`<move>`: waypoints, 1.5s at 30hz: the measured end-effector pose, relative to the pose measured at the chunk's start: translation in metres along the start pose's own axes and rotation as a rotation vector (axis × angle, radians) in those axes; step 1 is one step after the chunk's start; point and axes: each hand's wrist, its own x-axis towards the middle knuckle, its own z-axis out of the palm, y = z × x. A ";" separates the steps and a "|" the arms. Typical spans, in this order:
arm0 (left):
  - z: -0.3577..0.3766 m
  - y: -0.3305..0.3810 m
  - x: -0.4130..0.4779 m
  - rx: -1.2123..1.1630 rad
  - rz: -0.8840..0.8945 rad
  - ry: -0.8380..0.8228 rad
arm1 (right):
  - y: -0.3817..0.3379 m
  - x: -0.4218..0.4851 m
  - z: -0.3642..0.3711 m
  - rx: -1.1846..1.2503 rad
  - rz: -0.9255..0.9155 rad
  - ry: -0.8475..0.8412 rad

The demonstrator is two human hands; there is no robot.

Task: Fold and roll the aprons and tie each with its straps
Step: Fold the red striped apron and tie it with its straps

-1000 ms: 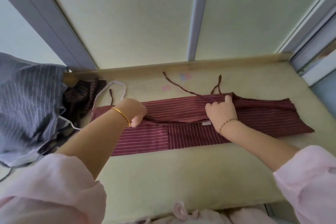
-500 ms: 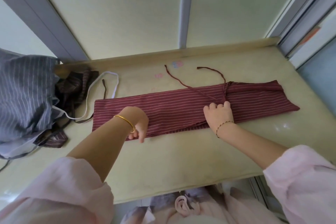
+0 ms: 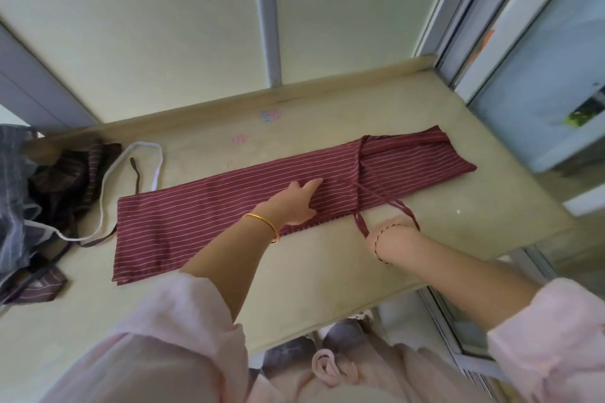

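A dark red apron with thin white stripes [image 3: 203,222] lies folded into a long narrow strip across the table [image 3: 314,271]. My left hand [image 3: 299,203] presses flat on the strip near its middle, fingers straight. Two thin red straps [image 3: 360,206] leave the strip just to the right of that hand and run toward the near edge. My right hand [image 3: 393,231] grips their ends in front of the apron, with its fingers turned away and hidden.
A heap of other aprons lies at the left: a grey striped one [image 3: 13,199], a dark brown striped one [image 3: 72,180] and a white strap loop [image 3: 131,157]. A wall runs along the back and a window frame [image 3: 474,42] stands at the right.
My left hand slid right from the strip's left part to its middle. My right hand left the apron and drew the straps from the far side over to the near side.
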 end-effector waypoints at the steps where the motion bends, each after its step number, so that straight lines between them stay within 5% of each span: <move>1: 0.000 0.001 0.000 0.046 -0.006 -0.003 | 0.001 -0.008 -0.002 -0.051 -0.070 -0.082; 6: 0.007 0.012 0.002 0.065 0.013 0.022 | -0.001 -0.032 -0.014 -0.111 -0.219 -0.269; 11: 0.011 0.012 -0.007 -0.299 0.050 -0.039 | -0.009 -0.020 -0.024 -0.100 -0.258 -0.242; 15: 0.006 -0.015 -0.023 -0.671 -0.172 0.150 | -0.019 -0.004 -0.050 0.080 -0.234 0.201; 20: 0.010 -0.085 -0.064 -0.408 -0.553 0.630 | -0.062 0.017 -0.075 0.285 -0.296 0.493; 28: 0.043 -0.166 -0.134 -0.151 -1.074 0.607 | -0.108 0.034 -0.088 0.392 -0.367 0.467; 35: 0.026 -0.178 -0.137 -0.608 -1.136 0.721 | -0.101 0.043 -0.091 0.546 -0.387 0.254; 40: 0.000 -0.170 -0.133 -1.509 -0.912 0.953 | -0.103 0.048 -0.095 0.562 -0.351 0.211; 45: -0.045 -0.109 -0.098 -1.597 -0.551 0.832 | -0.095 0.063 -0.082 0.756 -0.470 0.254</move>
